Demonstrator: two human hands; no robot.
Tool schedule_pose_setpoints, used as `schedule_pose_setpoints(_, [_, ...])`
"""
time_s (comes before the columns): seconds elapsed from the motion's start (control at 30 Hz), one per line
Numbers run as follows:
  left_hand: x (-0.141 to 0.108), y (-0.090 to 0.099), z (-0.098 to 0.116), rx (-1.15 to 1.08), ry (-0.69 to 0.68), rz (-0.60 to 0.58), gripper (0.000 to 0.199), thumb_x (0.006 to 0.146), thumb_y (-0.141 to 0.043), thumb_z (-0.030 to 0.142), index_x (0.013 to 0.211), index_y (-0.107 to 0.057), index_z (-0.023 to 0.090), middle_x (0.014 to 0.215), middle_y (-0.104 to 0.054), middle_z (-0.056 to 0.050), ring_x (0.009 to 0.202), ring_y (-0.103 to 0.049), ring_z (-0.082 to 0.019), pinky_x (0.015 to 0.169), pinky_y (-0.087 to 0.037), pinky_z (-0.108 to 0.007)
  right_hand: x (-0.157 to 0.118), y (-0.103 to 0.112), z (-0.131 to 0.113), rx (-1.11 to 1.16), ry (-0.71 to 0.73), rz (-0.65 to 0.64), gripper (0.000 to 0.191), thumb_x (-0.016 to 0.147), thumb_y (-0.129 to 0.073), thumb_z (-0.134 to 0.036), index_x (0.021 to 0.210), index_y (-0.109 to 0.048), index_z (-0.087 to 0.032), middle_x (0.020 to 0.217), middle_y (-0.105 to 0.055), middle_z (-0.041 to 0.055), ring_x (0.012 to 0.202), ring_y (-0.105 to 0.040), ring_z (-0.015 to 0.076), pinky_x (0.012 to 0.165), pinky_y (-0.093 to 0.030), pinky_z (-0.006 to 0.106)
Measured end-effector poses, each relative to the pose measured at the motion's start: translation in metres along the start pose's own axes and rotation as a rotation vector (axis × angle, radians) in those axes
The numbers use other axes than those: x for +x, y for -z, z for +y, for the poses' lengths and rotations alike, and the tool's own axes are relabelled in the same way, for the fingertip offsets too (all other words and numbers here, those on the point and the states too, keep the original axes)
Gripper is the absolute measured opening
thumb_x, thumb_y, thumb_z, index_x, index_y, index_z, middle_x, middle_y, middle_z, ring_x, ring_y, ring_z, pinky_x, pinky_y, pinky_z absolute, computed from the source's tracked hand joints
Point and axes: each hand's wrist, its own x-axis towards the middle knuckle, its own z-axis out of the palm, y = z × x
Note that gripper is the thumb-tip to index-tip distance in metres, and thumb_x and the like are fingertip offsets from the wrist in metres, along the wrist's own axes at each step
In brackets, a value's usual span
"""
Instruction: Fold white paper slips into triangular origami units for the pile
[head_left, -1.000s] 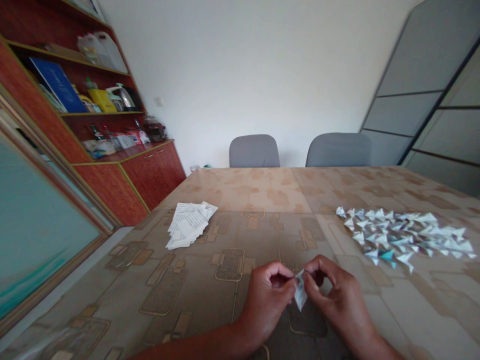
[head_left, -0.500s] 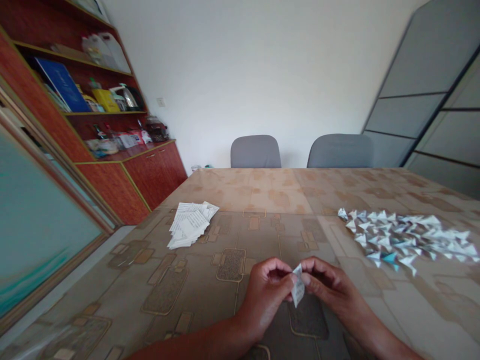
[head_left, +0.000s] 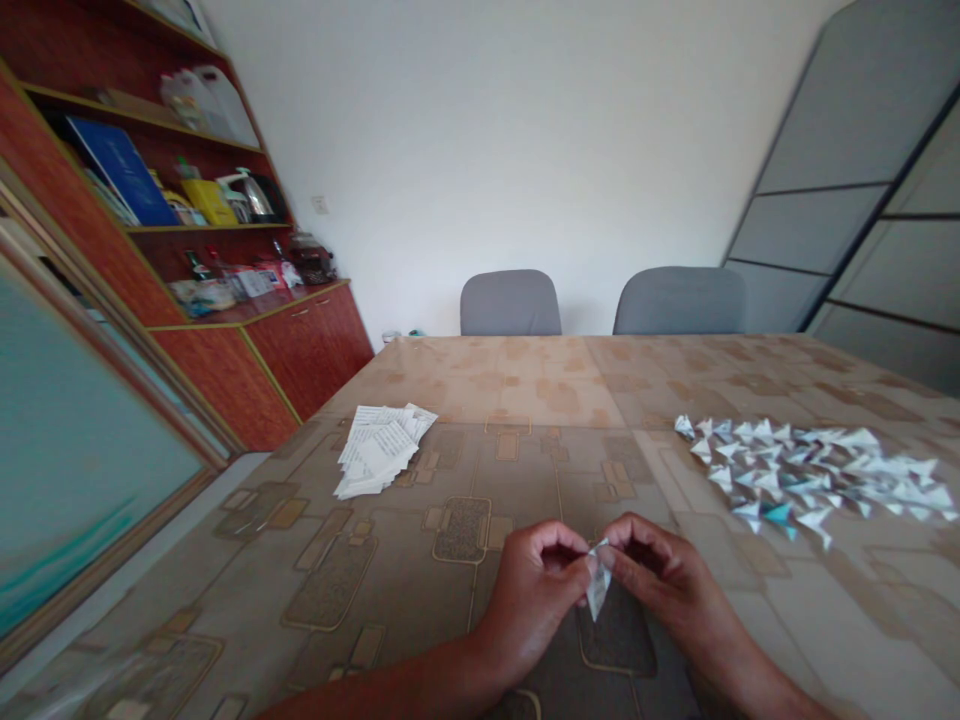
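Note:
A small folded piece of printed paper [head_left: 598, 590] is held between both hands above the near part of the table, its narrow tip pointing down. My left hand [head_left: 529, 590] pinches its left side between thumb and fingers. Pressed against its upper right edge are the thumb and curled fingers of my right hand [head_left: 660, 570]. To the left lies a loose stack of printed paper slips [head_left: 379, 450]. Over on the right, many small folded paper pieces [head_left: 810, 470] stand in rows, most whitish and one turquoise.
The table [head_left: 517, 375] has a patterned cover. Two grey chairs, a left one [head_left: 510, 302] and a right one [head_left: 679, 300], stand at its far side. A red-brown cabinet [head_left: 300, 345] with filled shelves is at the left, and a grey panelled wardrobe [head_left: 810, 150] at the right.
The folded paper has tilted and looks narrower, its lower tip slightly lower. My fingers have shifted a little on its upper edge; both hands stay in about the same place.

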Motion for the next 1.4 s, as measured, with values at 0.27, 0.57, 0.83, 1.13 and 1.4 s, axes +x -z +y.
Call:
schedule_pose_setpoints(0.27, [0.0018, 0.0006, 0.0022, -0.07, 0.037, -0.026, 0.024, 0.067, -0.069, 0.034, 0.065, -0.058, 0.014, 0.055, -0.055, 0.001, 0.048, -0.051, -0.01, 0.05, -0.042, -0.023, 0.0024, 0.0048, -0.0007, 0.032, 0.01, -0.017, 0.027, 0.085, -0.061, -0.043, 0.074, -0.063, -0.018, 0.065, -0.058, -0.0006, 0.061, -0.055, 0.0144, 0.057, -0.045, 0.023])
schedule_pose_setpoints(0.57, [-0.0017, 0.0017, 0.0032, -0.104, 0.015, -0.019, 0.036, 0.074, -0.071, 0.047, 0.07, -0.06, 0.012, 0.059, -0.061, -0.002, 0.054, -0.058, -0.014, 0.052, -0.043, -0.023, 0.0025, 0.0021, -0.0003, 0.267, -0.087, -0.094, 0.024, 0.084, -0.066, -0.043, 0.077, -0.066, -0.02, 0.067, -0.065, -0.0009, 0.064, -0.06, 0.014, 0.061, -0.047, 0.022])
schedule_pose_setpoints(0.83, [-0.0017, 0.0019, 0.0007, -0.08, 0.004, -0.013, 0.033, 0.074, -0.071, 0.045, 0.069, -0.06, 0.013, 0.061, -0.061, -0.003, 0.055, -0.058, -0.015, 0.054, -0.044, -0.025, 0.002, 0.0016, -0.001, 0.27, -0.084, -0.104, 0.027, 0.085, -0.065, -0.045, 0.077, -0.067, -0.019, 0.068, -0.064, -0.0009, 0.064, -0.058, 0.0128, 0.061, -0.045, 0.021])
schedule_pose_setpoints(1.13, [-0.0014, 0.0015, -0.0005, -0.047, -0.044, 0.005, 0.026, 0.073, -0.07, 0.036, 0.066, -0.061, 0.013, 0.061, -0.056, 0.0, 0.057, -0.052, -0.011, 0.057, -0.041, -0.022, 0.0001, -0.0006, 0.0021, 0.177, -0.093, -0.041, 0.034, 0.084, -0.063, -0.049, 0.073, -0.064, -0.017, 0.064, -0.059, -0.0013, 0.059, -0.053, 0.0123, 0.056, -0.041, 0.021])
schedule_pose_setpoints(1.4, [-0.0019, 0.0013, 0.002, -0.103, -0.014, -0.03, 0.031, 0.074, -0.07, 0.042, 0.069, -0.061, 0.013, 0.061, -0.059, -0.002, 0.056, -0.054, -0.013, 0.056, -0.042, -0.024, 0.0024, 0.0029, -0.004, 0.19, -0.095, -0.073, 0.033, 0.083, -0.063, -0.05, 0.075, -0.067, -0.019, 0.064, -0.061, -0.0012, 0.06, -0.054, 0.013, 0.058, -0.044, 0.022])
